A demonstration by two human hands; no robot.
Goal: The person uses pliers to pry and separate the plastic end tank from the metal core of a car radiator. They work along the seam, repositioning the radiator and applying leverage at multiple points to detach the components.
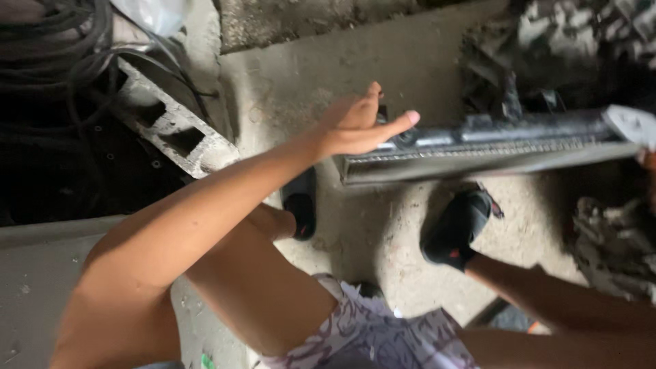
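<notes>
At nine o'clock, a concrete block (171,130) sits idle. Centre, my left hand (359,126) is spread flat, fingers apart, resting on the radiator's (492,147) near end. At three o'clock the right hand (648,164) barely shows; its grip I can't tell. I'm steadying; next needs a firm hold.
</notes>
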